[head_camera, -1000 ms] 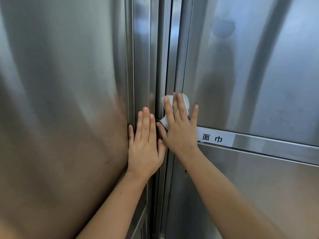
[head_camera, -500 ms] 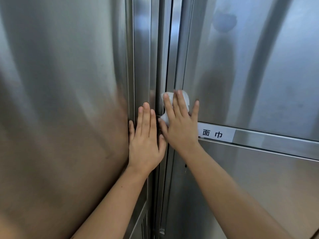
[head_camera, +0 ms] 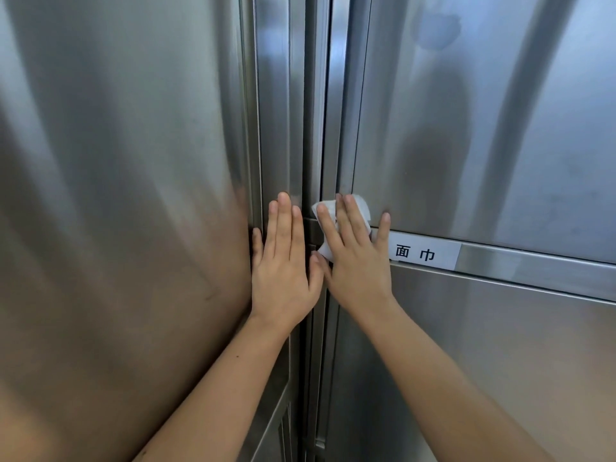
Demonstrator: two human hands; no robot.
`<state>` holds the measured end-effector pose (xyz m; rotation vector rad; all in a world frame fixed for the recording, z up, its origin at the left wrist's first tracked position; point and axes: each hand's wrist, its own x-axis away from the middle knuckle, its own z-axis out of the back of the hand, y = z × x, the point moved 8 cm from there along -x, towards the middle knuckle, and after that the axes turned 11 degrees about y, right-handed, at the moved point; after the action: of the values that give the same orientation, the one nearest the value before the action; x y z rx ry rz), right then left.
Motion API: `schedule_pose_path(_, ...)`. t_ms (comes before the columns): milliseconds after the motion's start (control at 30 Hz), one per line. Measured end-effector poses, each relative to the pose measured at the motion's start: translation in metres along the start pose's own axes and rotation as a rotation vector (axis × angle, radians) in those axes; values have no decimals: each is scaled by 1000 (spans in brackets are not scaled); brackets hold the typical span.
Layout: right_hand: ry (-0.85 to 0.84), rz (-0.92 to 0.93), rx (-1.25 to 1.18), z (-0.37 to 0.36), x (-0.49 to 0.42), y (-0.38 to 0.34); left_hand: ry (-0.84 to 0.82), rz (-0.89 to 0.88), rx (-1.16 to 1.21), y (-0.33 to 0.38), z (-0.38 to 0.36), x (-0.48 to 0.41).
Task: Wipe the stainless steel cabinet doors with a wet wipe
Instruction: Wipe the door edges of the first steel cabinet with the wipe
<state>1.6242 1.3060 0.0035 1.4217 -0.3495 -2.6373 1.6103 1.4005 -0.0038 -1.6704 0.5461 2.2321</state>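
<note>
Whole view is brushed stainless steel, a cabinet front seen up close, with no floor or room showing. Nearest are two bare forearms reaching up from the bottom edge.

The left hand (head_camera: 283, 271) lies flat, fingers straight and together, on the vertical frame strip (head_camera: 276, 128) at the edge of the left door (head_camera: 116, 195). It holds nothing and hasn't budged over the last second.

The right hand (head_camera: 358, 265) is flat too, fingers spread. It presses the wet wipe (head_camera: 363, 213) against the metal where the upper right door (head_camera: 500, 128) meets the centre gap. It isn't gripping the wipe, just pinning it under the fingers, and white corners poke out past the fingertips.

What changed: the right hand has slid down a touch with the wipe. Its little finger now sits just beside the paper label (head_camera: 423, 253) on the horizontal rail (head_camera: 533, 266), closer than half a second ago. Looks to me like a short downward stroke along the door edge, covering only a small patch.

Further up, that door has hazy streaks and a dark smudge (head_camera: 433, 31) near the top. So I'd guess most of the wiping is still to do, lower right door (head_camera: 500, 345) included.
</note>
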Motion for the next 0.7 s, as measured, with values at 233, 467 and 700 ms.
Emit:
schedule_pose_path(233,46,-5,-69,8,7,3,-56,45,15,4,5,0)
schedule_pose_path(467,144,28,-205,16,14,11,-127,108,21,10,11,12)
schedule_pose_path(700,191,64,-382,16,21,19,-156,118,-17,17,17,23)
